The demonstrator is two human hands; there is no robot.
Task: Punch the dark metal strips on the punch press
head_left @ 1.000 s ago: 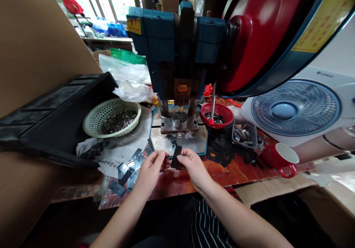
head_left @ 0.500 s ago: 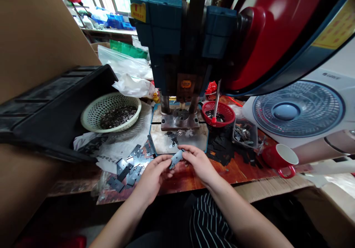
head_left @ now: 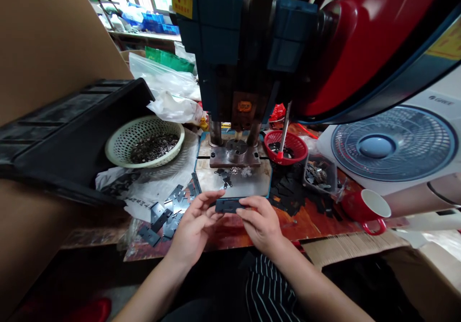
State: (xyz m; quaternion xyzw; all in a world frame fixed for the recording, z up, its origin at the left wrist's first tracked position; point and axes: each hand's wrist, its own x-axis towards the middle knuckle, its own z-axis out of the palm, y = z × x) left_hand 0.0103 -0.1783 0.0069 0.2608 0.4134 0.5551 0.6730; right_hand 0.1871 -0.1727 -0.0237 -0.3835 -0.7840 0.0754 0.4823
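A dark flat metal plate [head_left: 229, 206] is held level in front of the press bed, near the table's front edge. My right hand [head_left: 262, 221] pinches its right end between thumb and fingers. At the plate's left end is my left hand [head_left: 194, 223], its fingers spread and curved, the tips close to or touching the plate. Beyond the hands stands the blue press [head_left: 216, 39] with a steel die block [head_left: 235, 156] on its bed. Small dark pieces [head_left: 225, 178] and shiny bits lie on the bed. Loose metal plates [head_left: 158, 221] are heaped left of my left hand.
A pale green basket [head_left: 117, 144] of small bits is at the left beside a black crate [head_left: 82, 139]. To the right are a red basket [head_left: 297, 147], a clear box [head_left: 320, 173] of parts, dark plates [head_left: 288, 190], a red mug [head_left: 355, 207] and a fan [head_left: 382, 144].
The plate has turned from slanted to level and now shows a dark face. My left hand has opened its fingers more, and my right hand has moved slightly lower.
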